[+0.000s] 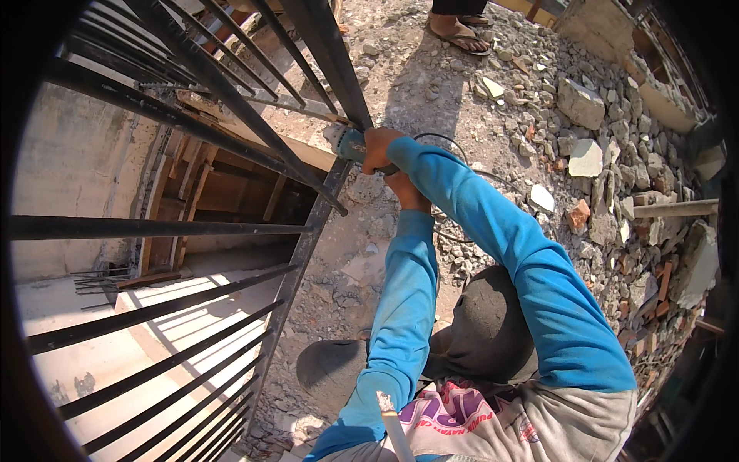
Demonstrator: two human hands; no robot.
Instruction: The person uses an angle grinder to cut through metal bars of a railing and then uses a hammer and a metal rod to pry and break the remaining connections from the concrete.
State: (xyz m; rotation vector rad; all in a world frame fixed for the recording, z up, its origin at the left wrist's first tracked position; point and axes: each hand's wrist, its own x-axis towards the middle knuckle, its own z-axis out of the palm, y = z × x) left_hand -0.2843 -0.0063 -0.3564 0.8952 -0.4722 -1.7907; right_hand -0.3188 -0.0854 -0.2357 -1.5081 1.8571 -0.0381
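Note:
An angle grinder [353,145] with a teal body and a silver head lies against the black metal railing [288,281], where an upright post meets the bottom rail. My right hand [379,148] is closed around the grinder's body. Just below it, my left hand [406,191] is closed around the rear part of the tool, its fingers partly hidden by my right sleeve. The grinder's disc is hard to make out from here. A dark cable [493,178] loops over the ground to the right of my wrists.
Broken concrete rubble [581,104] covers the ground on the right. A person's sandalled foot [459,35] stands at the top. Beyond the railing, to the left, lie a lower pale ledge [165,327] and a recess with wooden boards [191,192]. A pole [677,209] juts in at right.

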